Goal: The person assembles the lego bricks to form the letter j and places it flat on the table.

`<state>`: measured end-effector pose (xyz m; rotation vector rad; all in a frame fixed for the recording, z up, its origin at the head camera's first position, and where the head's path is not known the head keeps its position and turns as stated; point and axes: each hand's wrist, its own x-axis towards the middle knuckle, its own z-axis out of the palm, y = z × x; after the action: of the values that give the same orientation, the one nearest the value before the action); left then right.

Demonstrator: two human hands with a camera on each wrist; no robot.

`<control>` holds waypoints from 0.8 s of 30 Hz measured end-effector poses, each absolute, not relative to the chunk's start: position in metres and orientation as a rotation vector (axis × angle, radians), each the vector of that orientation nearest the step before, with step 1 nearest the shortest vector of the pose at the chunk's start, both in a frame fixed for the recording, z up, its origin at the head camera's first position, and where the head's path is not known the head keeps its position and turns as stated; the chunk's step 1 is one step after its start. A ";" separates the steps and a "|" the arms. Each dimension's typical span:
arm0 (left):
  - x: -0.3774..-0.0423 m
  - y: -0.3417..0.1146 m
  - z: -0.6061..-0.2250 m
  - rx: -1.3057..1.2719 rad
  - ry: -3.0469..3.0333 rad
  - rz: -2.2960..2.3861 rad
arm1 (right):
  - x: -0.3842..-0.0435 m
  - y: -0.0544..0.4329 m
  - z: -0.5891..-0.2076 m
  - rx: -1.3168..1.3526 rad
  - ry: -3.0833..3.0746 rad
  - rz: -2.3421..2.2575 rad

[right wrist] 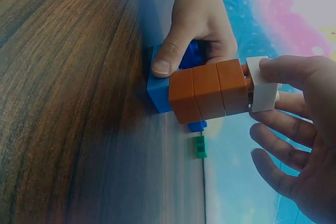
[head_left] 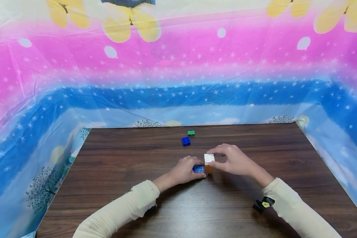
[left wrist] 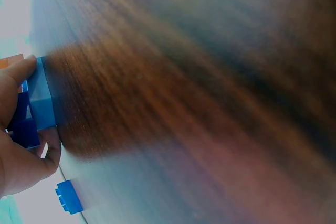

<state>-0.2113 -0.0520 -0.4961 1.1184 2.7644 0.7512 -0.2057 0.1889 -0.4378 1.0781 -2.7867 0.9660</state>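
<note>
My left hand [head_left: 182, 170] grips the base of a toy brick build, thumb on its near side. That base is a light blue brick [right wrist: 160, 93] on the table, with a darker blue brick [left wrist: 23, 127] on top. Beside the darker brick rises a column of several orange bricks [right wrist: 207, 93]. Between thumb and fingers, my right hand [head_left: 233, 160] pinches a white brick [right wrist: 262, 85] at the top of this column. Some orange studs show in a gap under the white brick, which sits slightly tilted. In the right wrist view the other right fingers are spread loosely.
Behind the build, a loose blue brick [head_left: 185, 141] lies on the brown wooden table [head_left: 122, 158]. A green brick [head_left: 191, 133] lies just beyond it, near the back edge. A patterned cloth [head_left: 178, 96] hangs round the table's back and sides.
</note>
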 end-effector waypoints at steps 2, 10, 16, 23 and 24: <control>-0.212 -0.052 -0.496 1.121 2.764 0.754 | -0.205 0.189 -0.438 1.074 -2.788 0.965; -0.212 -0.052 -0.497 1.110 2.762 0.757 | -0.204 0.188 -0.436 1.054 -2.810 0.961; -0.211 -0.052 -0.496 1.090 2.761 0.739 | -0.204 0.188 -0.436 1.069 -2.804 0.914; -0.211 -0.052 -0.496 1.101 2.757 0.751 | -0.203 0.189 -0.437 1.074 -2.780 0.921; -0.211 -0.052 -0.496 1.103 2.758 0.754 | -0.204 0.188 -0.437 1.076 -2.777 0.921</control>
<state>-0.2114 -0.0522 -0.4958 1.1027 2.7575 0.7536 -0.2036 0.1884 -0.4368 1.0762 -2.7773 0.9207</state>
